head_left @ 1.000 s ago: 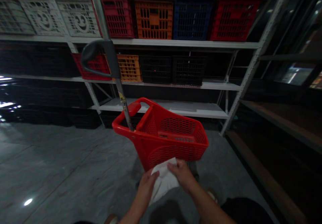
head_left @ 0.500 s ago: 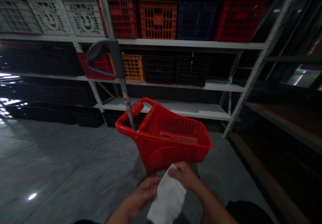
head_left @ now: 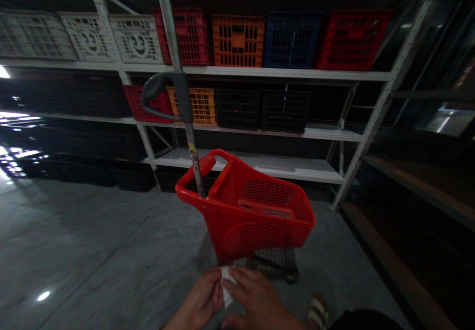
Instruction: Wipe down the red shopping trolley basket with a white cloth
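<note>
Low in the view, my left hand (head_left: 198, 298) and my right hand (head_left: 256, 298) press together on a small wad of white cloth (head_left: 226, 286). Most of the cloth is hidden between my palms and fingers, with only a narrow strip showing. Directly ahead of my hands stands a red plastic shopping trolley basket (head_left: 256, 216) with mesh sides. Its grey curved handle (head_left: 165, 90) rises on a metal pole (head_left: 191, 144). My hands are just below the basket's near edge, and neither touches it.
White metal shelving (head_left: 237, 72) runs behind the trolley, holding white, red, orange, blue and black crates. A wire rack (head_left: 274, 260) sits under the basket. The grey floor (head_left: 92, 236) is glossy. A dark wooden shelf (head_left: 404, 265) lies to the right, and a sandal (head_left: 319, 311) shows at bottom right.
The white cloth has shrunk into a small wad between my hands, which have come closer together and lower. The view has tilted slightly upward, and the trolley sits a little further right.
</note>
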`<state>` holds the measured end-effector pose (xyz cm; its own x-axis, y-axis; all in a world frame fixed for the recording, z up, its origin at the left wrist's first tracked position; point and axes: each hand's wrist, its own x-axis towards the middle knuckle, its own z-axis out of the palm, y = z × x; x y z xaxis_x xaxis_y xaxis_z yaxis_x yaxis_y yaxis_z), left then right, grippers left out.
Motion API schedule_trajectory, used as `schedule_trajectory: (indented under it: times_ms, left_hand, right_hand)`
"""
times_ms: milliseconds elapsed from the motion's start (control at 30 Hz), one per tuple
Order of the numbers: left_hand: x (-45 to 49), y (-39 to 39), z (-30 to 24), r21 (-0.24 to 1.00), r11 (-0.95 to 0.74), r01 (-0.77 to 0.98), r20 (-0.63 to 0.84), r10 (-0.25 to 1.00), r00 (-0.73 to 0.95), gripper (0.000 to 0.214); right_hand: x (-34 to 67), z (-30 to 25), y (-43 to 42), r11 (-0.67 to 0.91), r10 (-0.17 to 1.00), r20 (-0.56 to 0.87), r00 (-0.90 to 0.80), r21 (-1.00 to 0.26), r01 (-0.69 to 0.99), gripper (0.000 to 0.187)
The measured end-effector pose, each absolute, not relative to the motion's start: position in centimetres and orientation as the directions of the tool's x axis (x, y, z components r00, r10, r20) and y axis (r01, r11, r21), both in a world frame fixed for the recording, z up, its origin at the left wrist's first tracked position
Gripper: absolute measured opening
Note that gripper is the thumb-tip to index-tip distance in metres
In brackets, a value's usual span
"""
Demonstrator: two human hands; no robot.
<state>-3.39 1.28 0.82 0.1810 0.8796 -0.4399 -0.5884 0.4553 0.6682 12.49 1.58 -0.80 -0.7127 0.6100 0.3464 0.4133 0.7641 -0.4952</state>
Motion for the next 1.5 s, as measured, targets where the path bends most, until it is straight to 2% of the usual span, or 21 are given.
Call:
schedule_trajectory:
  times_ms: [67,167,300,367,467,533,633,700,800,933,1067,1167,1367,1500]
  left_hand:
    - [-3.7,1.3,1.0,0.650,0.475,-0.593,-0.462,0.867,0.188,0.017]
    - [-4.1,1.2,1.5,0.647,0.499,-0.576,-0.499,0.849,0.174,0.040]
    - [-5.5,1.8,3.6,0.786,0.495,-0.371,-0.460,0.869,0.183,0.052]
    - [-7.3,2.9,5.4,0.905,0.372,-0.206,-0.369,0.928,0.056,0.052]
    - [-10.8,5.5,9.0,0.995,0.037,0.096,-0.011,0.966,-0.260,0.045]
    - [-12.8,7.5,11.2,0.916,-0.121,0.383,0.263,0.901,-0.345,0.043]
    - [-14.0,10.6,13.1,0.563,-0.148,0.813,0.607,0.741,-0.285,0.045]
    - [-13.9,12.3,12.9,0.323,-0.066,0.944,0.673,0.717,-0.180,0.041]
    - [-13.6,13.9,11.4,0.119,0.023,0.993,0.646,0.757,-0.095,0.041]
    - [-13.9,14.5,9.8,0.030,0.039,0.999,0.671,0.739,-0.049,0.041]
    - [-13.6,14.7,9.6,-0.017,0.053,0.998,0.685,0.728,-0.027,0.043]
    - [-12.7,14.8,9.5,-0.075,0.118,0.990,0.692,0.721,-0.033,0.045]
    - [-12.0,14.7,9.5,-0.130,0.150,0.980,0.701,0.713,-0.016,0.047]
    - [-12.5,14.7,9.6,-0.113,0.130,0.985,0.686,0.727,-0.017,0.045]
  right_hand:
    - [12.3,-1.3,1.7,0.732,0.637,0.347,-0.688,-0.551,0.400,0.068]
    - [11.6,-1.3,2.0,0.660,0.687,0.360,-0.631,-0.673,0.335,0.054]
    - [11.4,-0.9,3.5,0.462,0.753,0.327,-0.571,-0.881,0.105,0.045]
    - [11.7,0.1,5.3,0.384,0.820,0.289,-0.493,-0.918,0.101,0.046]
    - [11.5,3.6,9.3,0.477,0.846,0.387,-0.367,-0.856,0.197,0.054]
    - [10.1,6.4,11.8,0.608,0.787,0.515,-0.340,-0.742,0.282,0.058]
    - [5.9,8.5,14.3,0.704,0.705,0.604,-0.372,-0.537,0.464,0.056]
    - [3.0,7.6,15.0,0.711,0.690,0.587,-0.423,-0.441,0.548,0.053]
    - [1.4,4.4,15.3,0.737,0.658,0.583,-0.477,-0.369,0.566,0.059]
    - [6.4,0.5,15.4,0.737,0.639,0.630,-0.441,-0.339,0.584,0.067]
    - [12.1,-1.3,15.7,0.557,0.770,0.576,-0.274,-0.399,0.728,0.065]
    - [10.5,-0.3,15.9,0.470,0.819,0.530,-0.218,-0.405,0.784,0.059]
    - [0.1,4.2,16.6,0.641,0.715,0.595,-0.368,-0.345,0.686,0.047]
    - [2.4,3.5,16.3,0.681,0.679,0.589,-0.438,-0.283,0.675,0.051]
